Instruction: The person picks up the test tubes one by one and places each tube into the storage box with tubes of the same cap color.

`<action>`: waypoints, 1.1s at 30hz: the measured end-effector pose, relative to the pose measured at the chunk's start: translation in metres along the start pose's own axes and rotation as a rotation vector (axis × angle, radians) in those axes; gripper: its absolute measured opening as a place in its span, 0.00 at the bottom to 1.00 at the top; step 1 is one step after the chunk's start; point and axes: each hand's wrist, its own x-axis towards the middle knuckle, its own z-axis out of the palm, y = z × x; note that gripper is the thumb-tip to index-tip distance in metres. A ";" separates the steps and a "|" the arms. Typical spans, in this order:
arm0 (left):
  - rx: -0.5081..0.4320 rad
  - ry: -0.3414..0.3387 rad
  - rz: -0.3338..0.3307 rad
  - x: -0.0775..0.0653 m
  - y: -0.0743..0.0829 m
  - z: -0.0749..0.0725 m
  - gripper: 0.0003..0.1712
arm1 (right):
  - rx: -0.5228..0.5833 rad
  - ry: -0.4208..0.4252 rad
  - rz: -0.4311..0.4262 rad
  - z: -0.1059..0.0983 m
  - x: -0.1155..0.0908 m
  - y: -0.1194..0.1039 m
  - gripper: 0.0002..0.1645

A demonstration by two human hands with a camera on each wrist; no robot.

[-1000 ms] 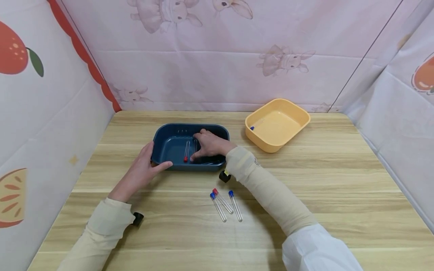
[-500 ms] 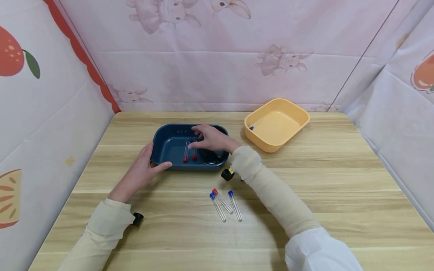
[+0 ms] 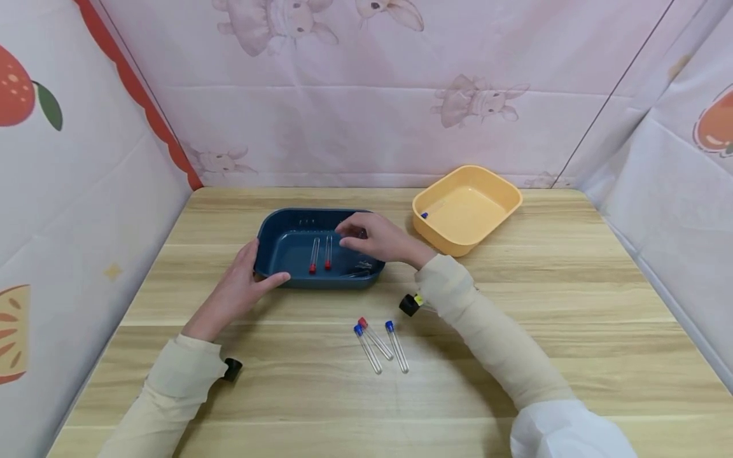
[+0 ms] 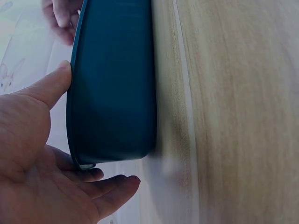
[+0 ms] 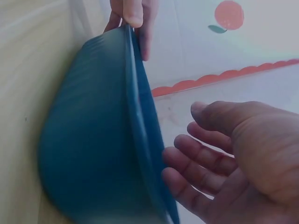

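Note:
My left hand [image 3: 235,283] holds the near left corner of a dark blue plastic basin [image 3: 298,284], thumb against the front rim and fingers along the left end. Inside lie two red-capped test tubes [image 3: 328,253], side by side with caps toward me. Clear, glinting pieces [image 3: 359,270] in its right part are too indistinct to tell. My right hand [image 3: 380,236] hovers over the basin's right side, fingers loosely bent and nothing in them, as the right wrist view also shows. On the table in front lie two blue-capped test tubes [image 3: 398,346] and one red-capped test tube [image 3: 376,340].
A yellow basin [image 3: 441,240] stands at the back right, with a blue-capped tube [image 3: 424,215] at its left end. All sits on a wooden table [image 3: 275,394], with printed cloth walls [image 3: 366,140] behind and at both sides. Small black devices hang at both wrists.
My right hand has let go of a red-capped tube, now lying beside the other in the blue basin, and has lifted and moved right. The left hand has stayed put.

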 end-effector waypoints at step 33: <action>0.004 -0.021 -0.002 0.001 0.001 -0.002 0.67 | -0.031 0.075 -0.057 -0.008 -0.149 -0.020 0.13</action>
